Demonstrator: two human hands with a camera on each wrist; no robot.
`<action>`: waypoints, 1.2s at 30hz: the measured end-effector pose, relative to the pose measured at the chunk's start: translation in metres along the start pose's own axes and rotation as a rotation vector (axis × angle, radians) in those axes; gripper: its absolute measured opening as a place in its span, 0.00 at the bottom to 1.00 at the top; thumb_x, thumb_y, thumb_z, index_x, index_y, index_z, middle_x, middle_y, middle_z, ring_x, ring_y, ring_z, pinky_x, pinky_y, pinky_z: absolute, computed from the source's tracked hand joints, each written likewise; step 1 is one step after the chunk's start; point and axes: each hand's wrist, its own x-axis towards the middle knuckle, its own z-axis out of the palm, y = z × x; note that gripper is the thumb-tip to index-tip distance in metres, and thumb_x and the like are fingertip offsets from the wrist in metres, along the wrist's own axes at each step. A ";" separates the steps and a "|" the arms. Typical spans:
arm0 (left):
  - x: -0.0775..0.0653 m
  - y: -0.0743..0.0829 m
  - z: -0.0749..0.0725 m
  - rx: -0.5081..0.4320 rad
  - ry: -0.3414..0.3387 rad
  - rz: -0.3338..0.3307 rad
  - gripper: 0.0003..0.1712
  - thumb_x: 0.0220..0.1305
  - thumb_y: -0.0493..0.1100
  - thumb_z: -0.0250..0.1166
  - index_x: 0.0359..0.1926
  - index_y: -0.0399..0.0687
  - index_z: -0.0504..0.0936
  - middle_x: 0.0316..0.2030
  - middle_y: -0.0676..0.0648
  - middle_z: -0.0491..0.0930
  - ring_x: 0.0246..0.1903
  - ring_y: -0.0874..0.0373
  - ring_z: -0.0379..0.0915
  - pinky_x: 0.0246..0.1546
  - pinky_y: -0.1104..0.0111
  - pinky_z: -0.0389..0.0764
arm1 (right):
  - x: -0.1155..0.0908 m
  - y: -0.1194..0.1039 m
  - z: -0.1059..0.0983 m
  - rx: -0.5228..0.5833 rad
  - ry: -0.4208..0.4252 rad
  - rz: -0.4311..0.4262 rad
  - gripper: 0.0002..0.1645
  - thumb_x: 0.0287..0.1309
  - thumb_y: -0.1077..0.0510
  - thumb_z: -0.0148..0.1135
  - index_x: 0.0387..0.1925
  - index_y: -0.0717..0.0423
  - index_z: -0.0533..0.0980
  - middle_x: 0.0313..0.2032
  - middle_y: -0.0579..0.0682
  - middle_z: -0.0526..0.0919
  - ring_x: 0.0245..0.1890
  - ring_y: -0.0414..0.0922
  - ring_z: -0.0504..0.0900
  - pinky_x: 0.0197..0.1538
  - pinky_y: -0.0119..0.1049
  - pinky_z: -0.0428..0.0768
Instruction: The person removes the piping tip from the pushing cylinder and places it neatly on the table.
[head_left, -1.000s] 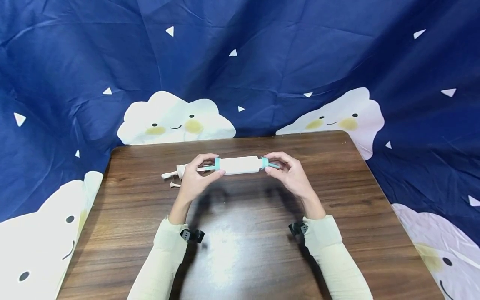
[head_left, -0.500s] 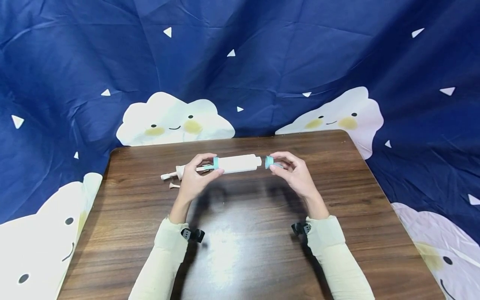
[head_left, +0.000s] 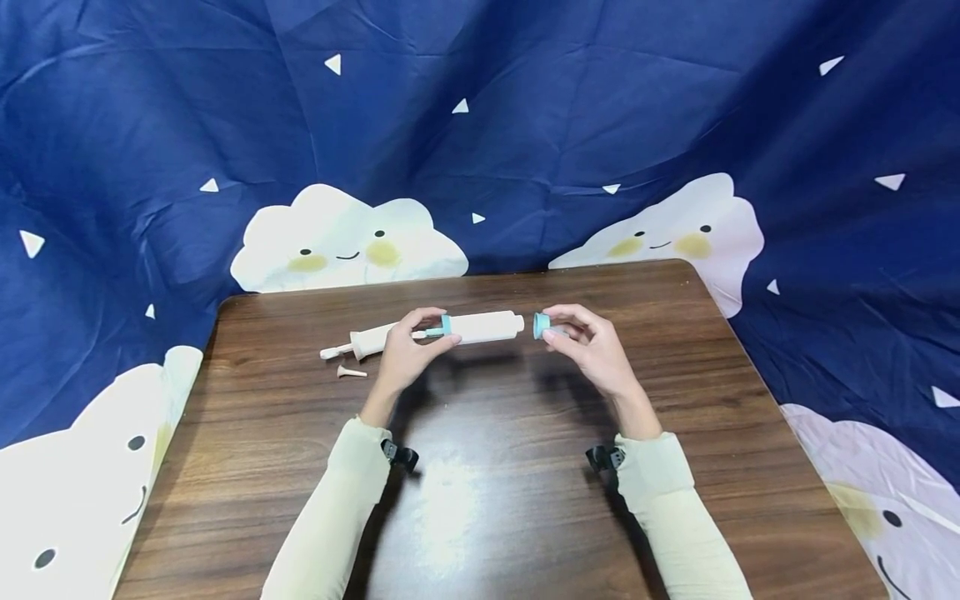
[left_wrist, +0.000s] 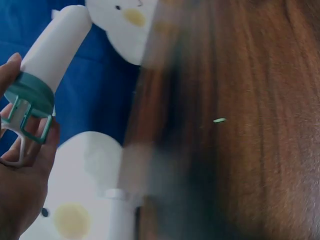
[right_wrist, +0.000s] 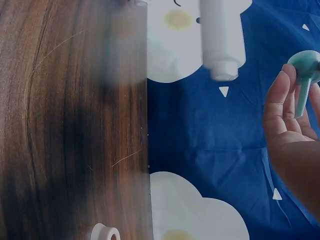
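First, at the left of the wood-grain table (head_left: 480, 433), lies a pale tube (head_left: 371, 341) with a knobbed rod (head_left: 335, 352) sticking out of its left end; just below it rests a small flared piece (head_left: 352, 372), apart from the hands. Next comes the left hand (head_left: 405, 357), thumb and fingertips pinching a teal collar (head_left: 446, 325). Left of that collar, teal bars and a pale loop (left_wrist: 19, 150) reach back toward the palm. To the right of the collar extends a white tube (head_left: 487, 327), raised above the table, its narrow neck pointing right. Across a small gap, a teal cap (head_left: 542, 325) turns its wide end toward the neck without touching it. Farthest right, the right hand (head_left: 592, 346) pinches that cap between thumb and bent fingers, its slim stem pointing toward the palm.
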 end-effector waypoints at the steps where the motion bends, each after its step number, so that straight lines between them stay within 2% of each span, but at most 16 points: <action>1: 0.002 -0.004 0.003 0.018 -0.002 -0.003 0.25 0.52 0.46 0.81 0.52 0.51 0.85 0.45 0.46 0.85 0.45 0.53 0.80 0.43 0.65 0.82 | 0.000 0.000 0.000 -0.004 -0.001 0.002 0.20 0.61 0.74 0.64 0.55 0.77 0.73 0.43 0.51 0.84 0.38 0.44 0.84 0.41 0.34 0.85; 5: 0.011 -0.019 0.014 0.070 0.003 -0.026 0.25 0.52 0.47 0.81 0.52 0.50 0.85 0.44 0.47 0.85 0.44 0.53 0.80 0.45 0.62 0.82 | -0.001 0.000 -0.001 -0.014 -0.006 0.007 0.20 0.61 0.74 0.64 0.55 0.78 0.73 0.42 0.50 0.84 0.37 0.43 0.84 0.41 0.35 0.85; 10: 0.019 -0.033 0.026 0.090 -0.010 -0.085 0.28 0.53 0.49 0.80 0.54 0.45 0.84 0.46 0.45 0.84 0.43 0.51 0.80 0.43 0.60 0.82 | -0.002 -0.001 -0.003 -0.022 -0.012 0.003 0.20 0.61 0.74 0.63 0.55 0.78 0.73 0.43 0.50 0.84 0.37 0.44 0.85 0.40 0.35 0.85; 14: 0.020 -0.042 0.033 0.098 -0.038 -0.154 0.30 0.55 0.51 0.79 0.56 0.43 0.83 0.48 0.44 0.83 0.45 0.50 0.79 0.46 0.58 0.80 | -0.002 0.000 -0.004 -0.038 -0.016 0.004 0.20 0.62 0.74 0.63 0.55 0.77 0.74 0.43 0.50 0.84 0.37 0.42 0.85 0.41 0.38 0.86; 18: 0.019 -0.049 0.038 0.092 -0.045 -0.203 0.30 0.55 0.51 0.79 0.57 0.45 0.83 0.49 0.45 0.83 0.46 0.50 0.78 0.49 0.57 0.78 | -0.003 0.001 -0.003 -0.037 -0.016 0.003 0.20 0.62 0.74 0.63 0.55 0.77 0.74 0.43 0.52 0.83 0.36 0.41 0.85 0.41 0.39 0.86; 24: 0.019 -0.055 0.042 0.029 -0.060 -0.221 0.29 0.55 0.48 0.79 0.56 0.42 0.83 0.49 0.44 0.83 0.46 0.50 0.78 0.48 0.59 0.81 | -0.006 0.002 -0.002 -0.009 -0.012 0.020 0.20 0.62 0.74 0.63 0.54 0.78 0.73 0.42 0.52 0.83 0.37 0.42 0.85 0.40 0.35 0.85; 30: 0.021 -0.061 0.043 -0.033 -0.064 -0.249 0.29 0.56 0.45 0.79 0.56 0.41 0.82 0.49 0.43 0.82 0.43 0.51 0.78 0.37 0.60 0.86 | -0.006 0.003 -0.002 -0.032 -0.019 0.039 0.20 0.63 0.73 0.62 0.55 0.78 0.73 0.41 0.51 0.84 0.36 0.41 0.85 0.41 0.37 0.86; 31: 0.021 -0.062 0.044 -0.032 -0.066 -0.253 0.29 0.56 0.45 0.79 0.56 0.41 0.82 0.49 0.43 0.82 0.43 0.51 0.78 0.35 0.60 0.87 | -0.006 0.003 -0.002 -0.032 -0.021 0.040 0.19 0.63 0.73 0.62 0.55 0.77 0.74 0.41 0.51 0.84 0.36 0.41 0.85 0.41 0.37 0.86; 36: 0.022 -0.062 0.046 0.058 -0.074 -0.241 0.30 0.57 0.47 0.78 0.59 0.44 0.82 0.51 0.44 0.82 0.44 0.51 0.79 0.41 0.61 0.84 | -0.006 0.004 -0.002 -0.027 -0.031 0.036 0.19 0.63 0.73 0.62 0.55 0.77 0.73 0.42 0.52 0.83 0.36 0.41 0.85 0.41 0.36 0.86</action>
